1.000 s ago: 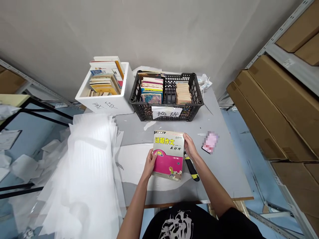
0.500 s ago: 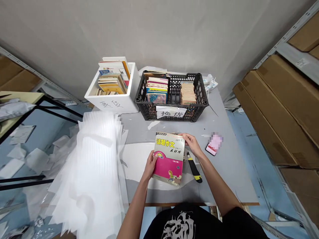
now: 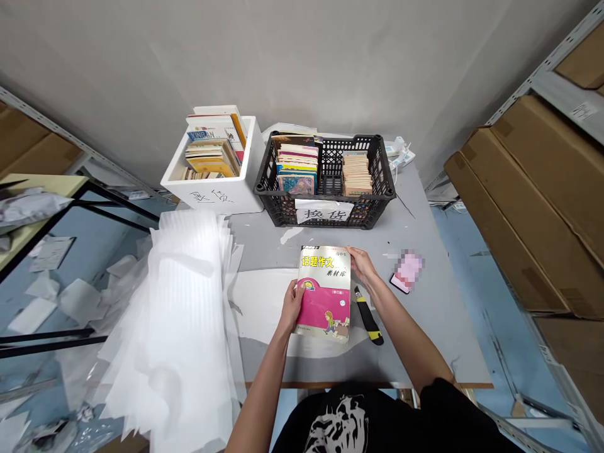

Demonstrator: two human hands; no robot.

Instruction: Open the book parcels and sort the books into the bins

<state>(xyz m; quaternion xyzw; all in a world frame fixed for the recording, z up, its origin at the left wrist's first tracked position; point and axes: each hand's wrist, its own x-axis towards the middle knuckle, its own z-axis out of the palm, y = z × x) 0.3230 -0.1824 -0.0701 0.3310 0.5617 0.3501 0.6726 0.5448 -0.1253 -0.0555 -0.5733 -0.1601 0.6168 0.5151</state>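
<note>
I hold a paperback book (image 3: 325,292) with a pink and cream cover and yellow title over the grey table (image 3: 425,327). My left hand (image 3: 293,304) grips its left edge, thumb on the cover. My right hand (image 3: 362,265) grips its upper right corner. A sheet of white foam wrap (image 3: 259,308) lies on the table under the book. A black and yellow utility knife (image 3: 368,316) rests just right of the book, beside my right forearm.
A black plastic crate (image 3: 325,211) of books and a white foam box (image 3: 221,192) of books stand at the table's far edge. A phone (image 3: 404,274) lies to the right. A thick stack of foam sheets (image 3: 179,327) hangs off the left. Cardboard boxes (image 3: 533,201) fill shelving on the right.
The book has shifted slightly right and squared up in my hands. My head view has drifted a little, so the table objects sit slightly further right.
</note>
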